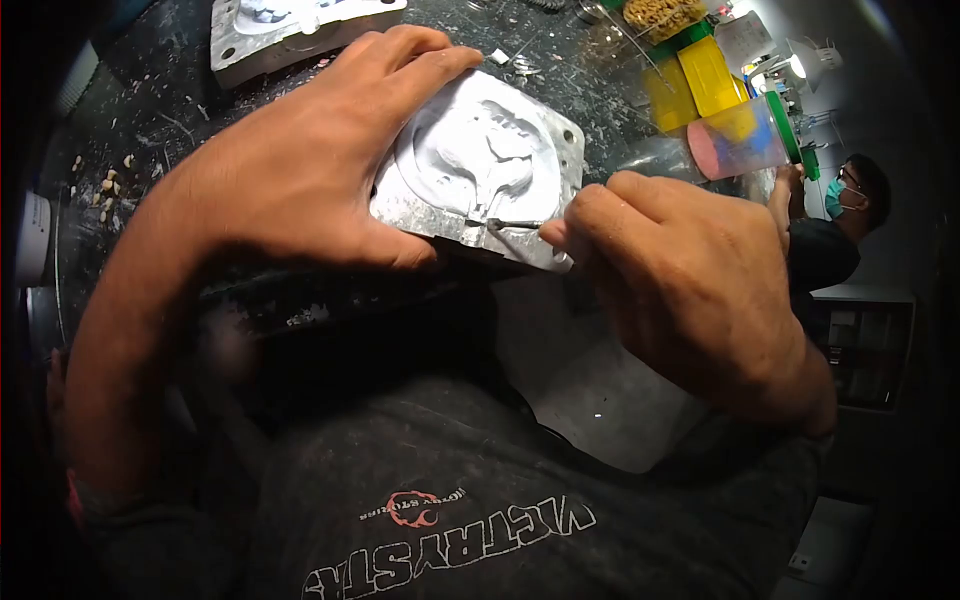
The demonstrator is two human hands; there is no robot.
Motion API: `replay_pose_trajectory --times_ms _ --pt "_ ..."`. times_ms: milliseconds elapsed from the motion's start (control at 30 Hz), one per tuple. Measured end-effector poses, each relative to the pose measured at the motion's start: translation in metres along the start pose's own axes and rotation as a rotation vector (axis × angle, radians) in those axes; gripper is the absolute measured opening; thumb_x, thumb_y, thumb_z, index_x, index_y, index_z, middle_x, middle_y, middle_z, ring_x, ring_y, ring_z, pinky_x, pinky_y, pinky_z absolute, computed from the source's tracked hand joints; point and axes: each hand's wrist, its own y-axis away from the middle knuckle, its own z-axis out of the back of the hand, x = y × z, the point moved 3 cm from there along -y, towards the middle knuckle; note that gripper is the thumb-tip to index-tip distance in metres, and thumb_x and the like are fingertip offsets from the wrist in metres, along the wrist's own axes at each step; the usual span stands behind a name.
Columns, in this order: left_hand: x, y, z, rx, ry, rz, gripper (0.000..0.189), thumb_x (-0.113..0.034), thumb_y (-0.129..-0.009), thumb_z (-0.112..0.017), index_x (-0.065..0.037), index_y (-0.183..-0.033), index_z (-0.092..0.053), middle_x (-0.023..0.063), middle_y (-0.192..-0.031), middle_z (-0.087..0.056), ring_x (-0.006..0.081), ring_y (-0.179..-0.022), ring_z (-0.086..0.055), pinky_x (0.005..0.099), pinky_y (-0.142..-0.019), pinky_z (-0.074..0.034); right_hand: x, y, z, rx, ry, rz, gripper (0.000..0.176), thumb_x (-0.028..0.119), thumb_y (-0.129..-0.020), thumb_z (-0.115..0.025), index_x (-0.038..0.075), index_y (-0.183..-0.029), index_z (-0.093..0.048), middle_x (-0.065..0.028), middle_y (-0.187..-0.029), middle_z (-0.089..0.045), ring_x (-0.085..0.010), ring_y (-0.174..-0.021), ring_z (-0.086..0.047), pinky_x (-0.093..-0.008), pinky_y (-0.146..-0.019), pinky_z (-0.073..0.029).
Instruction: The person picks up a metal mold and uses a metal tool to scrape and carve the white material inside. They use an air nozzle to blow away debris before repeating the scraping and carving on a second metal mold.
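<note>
A pale metal mould block (455,150) with a carved, rounded cavity lies tilted at the near edge of the dark workbench (160,60). My left hand (300,150) grips its left side, thumb along the near edge and fingers over the far left corner. In my right hand (690,270), closed at the block's right corner, is a thin dark tool (520,225). The tool's tip touches the small channel at the cavity's near edge. Most of the tool's handle is hidden inside my fingers.
Another metal mould block (300,50) sits at the back left. Small beige bits (110,187) lie on the left. Yellow bins (710,78) and a clear jar with green lid (740,140) stand back right. A masked person (825,245) is beyond, at the right.
</note>
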Motion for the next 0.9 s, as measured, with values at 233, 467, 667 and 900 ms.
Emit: replay_pose_trajectory --times_ms 233,467,667,900 --pt "-0.02 0.0 -0.001 -0.073 -0.064 0.065 0.111 -0.04 -0.066 -0.093 -0.003 -0.156 -0.04 0.022 -0.149 -0.043 0.0398 -0.141 -0.045 0.0462 -0.118 -0.041 0.002 -0.006 0.009 0.075 0.095 0.017 0.011 0.015 -0.091 -0.076 0.01 -0.09 -0.067 -0.0039 -0.074 -0.06 -0.0245 -0.065 -0.065 -0.0392 -0.055 -0.048" --pt "-0.023 0.001 -0.002 -0.088 -0.022 0.103 0.109 -0.037 -0.066 -0.093 -0.001 -0.155 -0.041 0.0223 -0.148 -0.043 0.0392 -0.141 -0.045 0.0443 -0.118 -0.04 0.012 -0.014 0.016 0.097 0.205 0.046 0.009 0.015 -0.09 -0.075 0.01 -0.09 -0.067 -0.0031 -0.075 -0.06 -0.0237 -0.067 -0.065 -0.0389 -0.055 -0.05" --pt "-0.015 0.002 -0.005 -0.115 -0.049 0.081 0.11 -0.037 -0.064 -0.093 -0.001 -0.155 -0.042 0.0222 -0.147 -0.046 0.0382 -0.139 -0.047 0.0441 -0.117 -0.04 0.006 -0.006 0.002 0.075 0.162 0.067 0.009 0.012 -0.086 -0.074 0.01 -0.091 -0.067 -0.0006 -0.078 -0.059 -0.0184 -0.07 -0.064 -0.0346 -0.055 -0.05" --pt "-0.019 0.002 -0.005 -0.132 -0.072 0.043 0.11 -0.035 -0.062 -0.093 0.0 -0.154 -0.044 0.0224 -0.146 -0.047 0.0376 -0.138 -0.047 0.0439 -0.118 -0.039 -0.006 0.009 -0.034 -0.167 -0.051 0.097 0.011 0.007 -0.084 -0.075 0.008 -0.09 -0.066 -0.0025 -0.074 -0.057 -0.0182 -0.062 -0.061 -0.0332 -0.052 -0.047"
